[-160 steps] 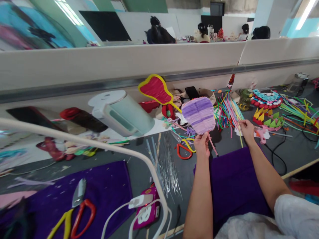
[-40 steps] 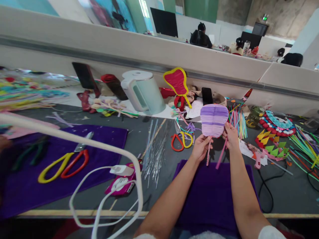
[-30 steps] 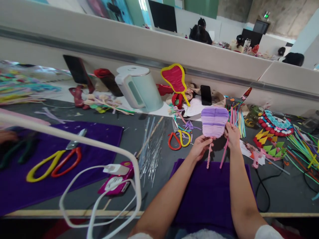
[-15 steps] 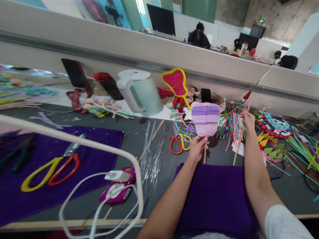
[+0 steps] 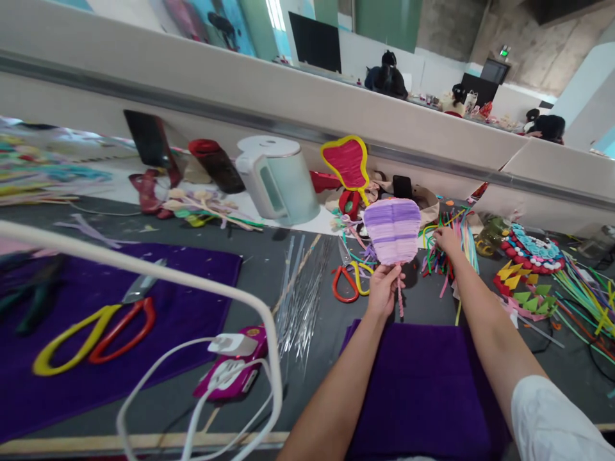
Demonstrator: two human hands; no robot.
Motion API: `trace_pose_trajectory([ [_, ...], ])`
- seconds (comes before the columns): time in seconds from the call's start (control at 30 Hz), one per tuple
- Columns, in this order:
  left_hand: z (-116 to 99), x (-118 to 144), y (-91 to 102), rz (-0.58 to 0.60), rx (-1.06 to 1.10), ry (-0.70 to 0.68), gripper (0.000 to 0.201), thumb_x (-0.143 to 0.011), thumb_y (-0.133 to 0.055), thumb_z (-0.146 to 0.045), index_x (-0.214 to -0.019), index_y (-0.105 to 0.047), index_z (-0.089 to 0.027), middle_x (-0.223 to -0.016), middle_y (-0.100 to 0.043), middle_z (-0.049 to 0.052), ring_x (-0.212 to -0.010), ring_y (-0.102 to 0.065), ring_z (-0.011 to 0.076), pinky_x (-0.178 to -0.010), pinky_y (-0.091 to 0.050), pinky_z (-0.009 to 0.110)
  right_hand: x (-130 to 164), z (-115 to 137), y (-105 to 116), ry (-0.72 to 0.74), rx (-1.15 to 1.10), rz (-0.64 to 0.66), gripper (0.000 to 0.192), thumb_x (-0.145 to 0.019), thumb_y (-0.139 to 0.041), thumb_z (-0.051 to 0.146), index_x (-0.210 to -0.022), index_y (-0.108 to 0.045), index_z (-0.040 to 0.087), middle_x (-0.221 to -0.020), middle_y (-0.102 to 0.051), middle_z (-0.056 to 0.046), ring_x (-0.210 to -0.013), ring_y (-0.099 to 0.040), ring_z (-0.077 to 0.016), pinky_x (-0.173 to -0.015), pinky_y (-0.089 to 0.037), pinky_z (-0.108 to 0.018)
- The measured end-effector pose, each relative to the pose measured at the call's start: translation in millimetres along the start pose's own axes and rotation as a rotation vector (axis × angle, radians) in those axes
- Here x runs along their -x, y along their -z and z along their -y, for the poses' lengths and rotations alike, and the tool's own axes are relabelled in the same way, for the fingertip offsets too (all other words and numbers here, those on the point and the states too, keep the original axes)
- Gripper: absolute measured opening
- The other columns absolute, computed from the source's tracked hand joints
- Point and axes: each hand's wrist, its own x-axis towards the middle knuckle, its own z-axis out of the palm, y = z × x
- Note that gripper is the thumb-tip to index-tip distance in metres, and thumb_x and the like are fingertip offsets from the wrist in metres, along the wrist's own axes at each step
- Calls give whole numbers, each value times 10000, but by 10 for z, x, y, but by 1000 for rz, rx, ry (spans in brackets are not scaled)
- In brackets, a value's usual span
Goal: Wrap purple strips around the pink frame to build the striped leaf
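Observation:
My left hand (image 5: 385, 288) is closed around the twisted pink handle of a fan (image 5: 393, 230), whose panel is striped in lilac and pale pink. The fan stands upright above a folded purple cloth (image 5: 425, 384). At the back right, my right hand (image 5: 446, 242) reaches over a bundle of coloured pipe cleaners (image 5: 464, 234). Its fingers are curled together among the stems at the bundle's left side; what they pinch is hidden. Small scissors (image 5: 353, 278) with red and yellow handles lie just left of the fan.
Behind the fan lean a red-and-yellow fan (image 5: 346, 163) and an electric kettle (image 5: 278, 182). Silver wires (image 5: 302, 307), a magenta box (image 5: 230, 371) and a white cable (image 5: 259, 304) are to the left. Large scissors (image 5: 103, 326) lie on purple cloth. A floral piece (image 5: 533, 246) sits right.
My right hand has moved left and down to the pipe cleaners, and the pink stem it held up no longer shows. My left hand keeps the fan almost in place.

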Motion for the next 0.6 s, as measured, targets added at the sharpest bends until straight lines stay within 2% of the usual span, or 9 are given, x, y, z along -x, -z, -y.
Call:
trace_pose_trajectory([
  [0.07, -3, 4, 1, 0, 6, 2, 314, -564, -835, -235, -775, -625, -133, -715, -648, -6, -511, -583, 74, -400, -468, 158, -14, 72, -118, 16, 13, 27, 240, -777, -605, 289, -976, -724, 228, -1050, -712, -87, -1011, -624, -231, -871, -427, -289],
  [0.17, 0, -5, 12, -5, 26, 6, 316, -562, -837, -244, -733, -596, -134, -756, -667, 7, -519, -586, 74, -396, -456, 156, -25, 116, -213, 8, 10, 21, 216, -751, -610, 236, -915, -733, 169, -997, -716, -135, -993, -634, -250, -865, -435, -304],
  [0.3, 6, -23, 25, 0, 41, -1, 322, -574, -833, -258, -750, -594, -135, -722, -640, -11, -522, -573, 71, -395, -451, 159, 2, 76, -105, 3, -63, -74, 289, -721, -525, 110, -924, -728, 143, -917, -724, -119, -892, -652, -215, -809, -454, -278],
  [0.47, 3, -20, 13, 45, 54, -7, 318, -586, -832, -249, -777, -604, -134, -705, -611, -18, -539, -555, 62, -405, -422, 147, 292, 9, 260, 47, -198, -327, 381, -812, -417, 186, -1111, -642, 114, -1017, -697, -115, -861, -623, -183, -798, -465, -293],
  [0.5, 4, -20, 10, 58, 56, -11, 319, -590, -831, -250, -785, -607, -134, -702, -604, -20, -542, -552, 60, -408, -418, 146, 386, 2, 326, 53, -242, -408, 369, -847, -404, 245, -1099, -638, 110, -1004, -693, -115, -848, -617, -181, -787, -467, -296],
  [0.53, 5, -20, 9, 70, 58, -15, 319, -595, -830, -252, -793, -609, -135, -701, -600, -21, -545, -550, 60, -413, -415, 147, 485, -3, 382, 74, -382, -557, 351, -858, -428, 307, -1034, -658, 108, -942, -698, -111, -817, -615, -183, -764, -467, -298],
  [0.6, 6, -27, 12, 85, 59, -24, 318, -599, -829, -254, -795, -608, -135, -705, -601, -20, -550, -548, 58, -423, -412, 150, 674, -8, 463, 98, -625, -723, 384, -865, -450, 426, -944, -676, 126, -847, -692, -86, -752, -607, -172, -694, -463, -284],
])
